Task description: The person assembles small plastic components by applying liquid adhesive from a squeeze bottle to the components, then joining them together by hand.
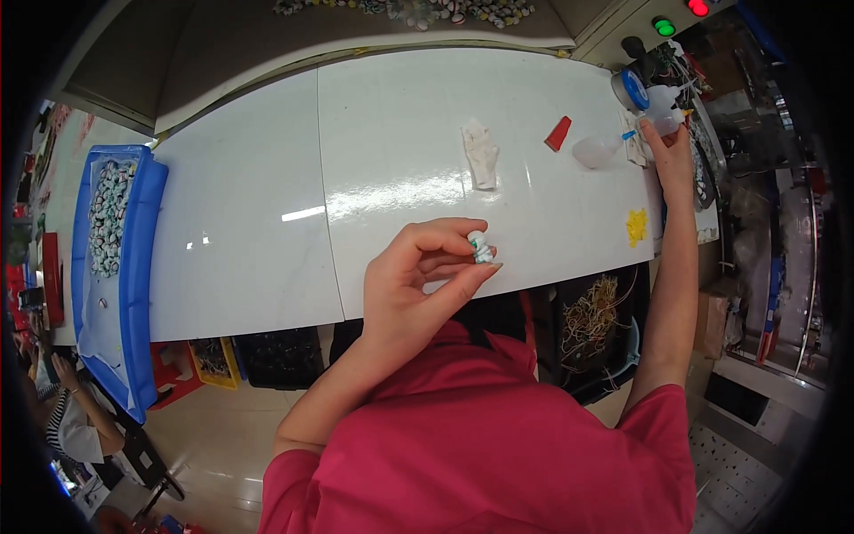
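Observation:
My left hand [414, 271] pinches a small white figurine [481, 246] with green parts between thumb and fingertips, over the near edge of the white table [400, 116]. At the far right, my right hand [672, 160] has its thumb and fingers around a translucent squeeze bottle [665, 122] with a yellow tip. Beside that hand lies another squeeze bottle [596, 152] with a blue tip. A crumpled white cloth [481, 156] and a red wedge-shaped piece [558, 133] rest between the two hands.
A blue tray [147, 267] of small painted pieces stands at the left edge. Yellow bits [636, 226] lie near the right edge. A round blue-and-white container [632, 90] sits far right. More small pieces [418, 12] fill the shelf behind. Another person [84, 414] is at left.

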